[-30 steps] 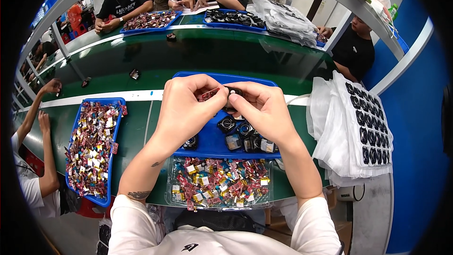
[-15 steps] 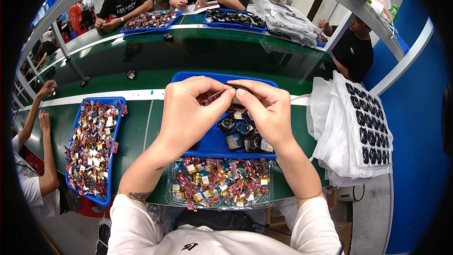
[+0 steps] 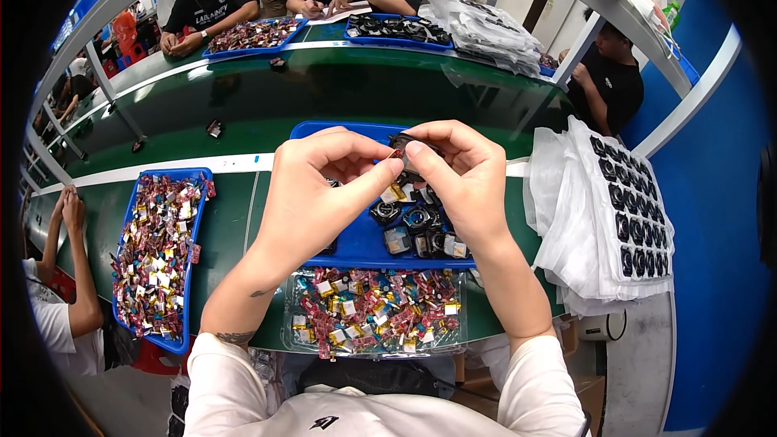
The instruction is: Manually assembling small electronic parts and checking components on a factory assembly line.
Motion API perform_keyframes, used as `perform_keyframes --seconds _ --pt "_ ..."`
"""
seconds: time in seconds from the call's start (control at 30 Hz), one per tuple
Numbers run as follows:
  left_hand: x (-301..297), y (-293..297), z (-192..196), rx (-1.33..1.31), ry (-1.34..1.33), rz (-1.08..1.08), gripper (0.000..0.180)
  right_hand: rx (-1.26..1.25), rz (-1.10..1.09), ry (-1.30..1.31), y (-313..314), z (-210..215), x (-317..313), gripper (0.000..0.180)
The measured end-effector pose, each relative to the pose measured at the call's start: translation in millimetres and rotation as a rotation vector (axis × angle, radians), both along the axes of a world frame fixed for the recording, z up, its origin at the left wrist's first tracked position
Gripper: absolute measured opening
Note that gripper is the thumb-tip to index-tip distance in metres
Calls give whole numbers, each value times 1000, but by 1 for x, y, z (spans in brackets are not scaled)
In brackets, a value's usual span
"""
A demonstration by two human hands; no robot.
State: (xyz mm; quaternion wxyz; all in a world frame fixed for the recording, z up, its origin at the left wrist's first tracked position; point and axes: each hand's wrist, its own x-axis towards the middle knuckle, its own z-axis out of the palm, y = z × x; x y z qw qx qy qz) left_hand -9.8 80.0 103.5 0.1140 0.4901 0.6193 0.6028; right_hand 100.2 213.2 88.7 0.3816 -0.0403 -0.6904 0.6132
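Over a blue tray [image 3: 352, 247], my two hands meet fingertip to fingertip. Between thumb and fingers, my left hand [image 3: 316, 186] pinches a small red circuit board [image 3: 396, 154]. My right hand [image 3: 469, 186] grips a round black casing [image 3: 401, 142], mostly covered by the fingers. The board touches the casing; how far it sits inside cannot be made out. Just below the fingertips shows a yellow-and-white piece [image 3: 393, 193], perhaps wired to the board. Several black casings [image 3: 418, 218] lie in the tray under my right hand.
Nearest me, a clear plastic tray [image 3: 287, 332] holds many red boards with batteries. Another blue tray [image 3: 188, 307] of boards stands left, beside a co-worker's hands [image 3: 71, 204]. White sheets [image 3: 558, 218] carrying black casings are stacked right. Beyond runs a green belt [image 3: 324, 97]; people sit across it.
The red board has been turned and brought against the casing, and the yellow-and-white piece has come into sight below. At far left, the co-worker's hands have lowered and come together.
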Motion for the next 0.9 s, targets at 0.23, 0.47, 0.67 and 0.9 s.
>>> perform_keyframes --seconds 0.23,0.47,0.67,0.9 --pt "-3 -1 2 -2 -334 -165 14 35 -47 -29 -1 6 3 16" --pt "-10 5 0 -6 -332 -132 14 259 -217 -2 -1 2 1 16" --pt "-14 9 -5 -2 -319 -97 15 348 -197 50 -1 0 1 18" --pt "-15 17 -15 100 -128 -38 15 275 -129 -3 3 2 3 19"
